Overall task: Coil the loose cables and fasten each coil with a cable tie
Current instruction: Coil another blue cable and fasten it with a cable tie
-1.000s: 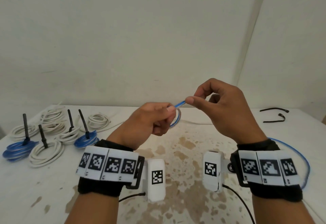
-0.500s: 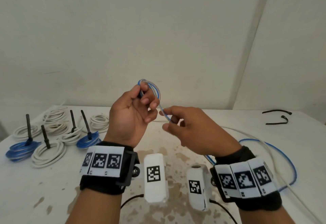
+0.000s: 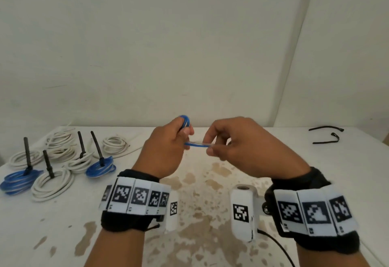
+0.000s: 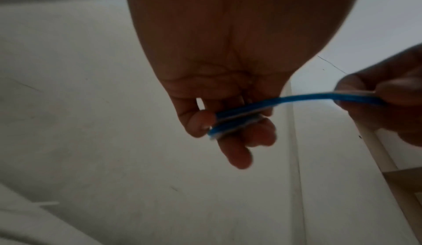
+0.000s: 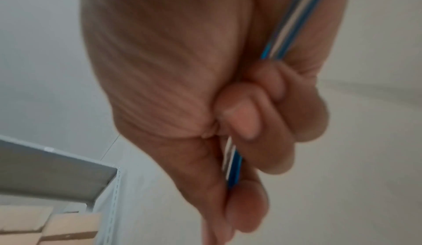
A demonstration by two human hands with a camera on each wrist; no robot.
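Left hand (image 3: 166, 151): curled around a small coil of blue cable (image 3: 185, 120), its loops wound over the fingers (image 4: 235, 151), held up above the desk (image 3: 210, 182).
Right hand (image 3: 250, 149): pinches the free run of the same cable (image 3: 196, 144) between thumb and fingertips; the strand passes on through the palm (image 5: 294, 16).
Cable: thin, flat, blue with a white stripe; it looks light and supple, yet springy enough to unwind if the loops are let go.
Where to hold: best gripped across all loops at one spot, leaving the opposite side free for a tie.
Ties: two loose black ties (image 3: 325, 135) lie far right on the desk.
Done: white and blue tied coils (image 3: 101, 166) sit at far left.
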